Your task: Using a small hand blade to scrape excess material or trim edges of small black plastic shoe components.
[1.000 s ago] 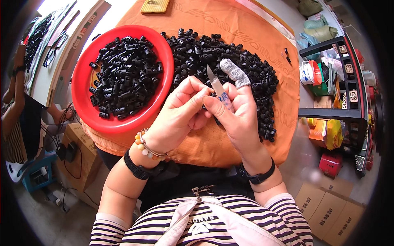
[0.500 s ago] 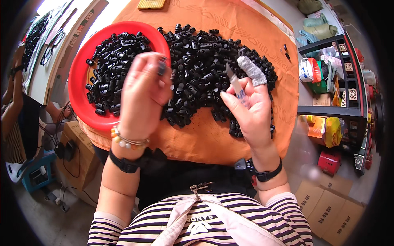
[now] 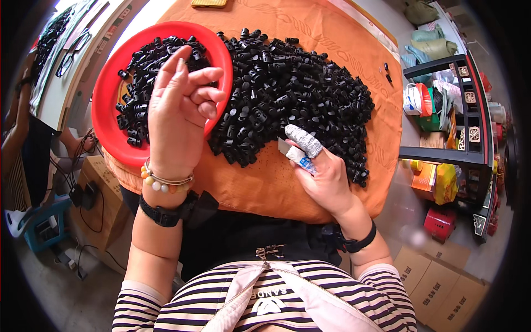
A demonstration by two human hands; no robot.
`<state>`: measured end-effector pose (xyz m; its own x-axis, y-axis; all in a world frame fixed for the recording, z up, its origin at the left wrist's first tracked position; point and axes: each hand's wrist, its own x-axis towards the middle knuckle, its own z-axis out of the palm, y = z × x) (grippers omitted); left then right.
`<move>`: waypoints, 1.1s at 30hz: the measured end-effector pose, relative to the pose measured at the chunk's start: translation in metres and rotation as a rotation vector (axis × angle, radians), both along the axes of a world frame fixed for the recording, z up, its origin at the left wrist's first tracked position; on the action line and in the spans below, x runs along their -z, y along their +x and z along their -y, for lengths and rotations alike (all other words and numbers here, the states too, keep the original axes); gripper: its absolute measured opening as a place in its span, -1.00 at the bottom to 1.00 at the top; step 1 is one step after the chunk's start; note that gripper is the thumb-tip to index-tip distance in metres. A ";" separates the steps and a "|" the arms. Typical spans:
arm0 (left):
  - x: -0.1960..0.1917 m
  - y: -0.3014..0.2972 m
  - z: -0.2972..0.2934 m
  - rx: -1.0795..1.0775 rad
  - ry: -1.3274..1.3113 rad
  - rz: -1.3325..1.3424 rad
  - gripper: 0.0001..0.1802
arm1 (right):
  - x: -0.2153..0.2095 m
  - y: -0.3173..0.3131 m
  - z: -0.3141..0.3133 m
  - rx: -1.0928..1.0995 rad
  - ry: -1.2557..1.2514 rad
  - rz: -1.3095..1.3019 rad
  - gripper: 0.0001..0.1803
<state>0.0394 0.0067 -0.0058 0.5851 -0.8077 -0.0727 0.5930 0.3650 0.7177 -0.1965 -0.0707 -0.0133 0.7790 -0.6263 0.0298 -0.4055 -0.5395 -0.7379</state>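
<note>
Your left hand [image 3: 176,113] hovers loosely curled, empty, over the red bowl [image 3: 108,97]; your right hand [image 3: 321,171] grips a small blade [image 3: 289,149] beside the black-parts pile [image 3: 293,94], now lower than before.

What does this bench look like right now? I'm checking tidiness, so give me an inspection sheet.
Surface: orange cloth covers the table.
Job's things: a heap of small black plastic parts on the cloth; more in the red bowl; a small blade.
Clutter: two stray black parts near the far edge.
Hands: left hand over the bowl, fingers loosely curled; right hand grips the blade, with a wrapped finger.
Cables: wires on the floor at left.
Surroundings: dark shelf packed with items; cardboard boxes; another person's arm at far left.
</note>
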 end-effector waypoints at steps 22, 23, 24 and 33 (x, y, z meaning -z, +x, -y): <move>-0.013 -0.039 0.001 0.693 0.274 0.035 -0.71 | -0.040 0.034 0.008 0.135 0.751 0.568 -0.17; -0.011 -0.041 0.002 0.699 0.221 -0.009 -0.74 | -0.035 0.038 0.008 0.105 0.710 0.612 -0.16; -0.008 -0.042 0.002 0.695 0.223 -0.005 -0.74 | -0.034 0.043 0.004 0.101 0.712 0.615 -0.16; -0.007 -0.037 0.002 0.642 0.099 -0.116 -0.82 | -0.041 0.053 -0.005 0.085 0.777 0.640 -0.20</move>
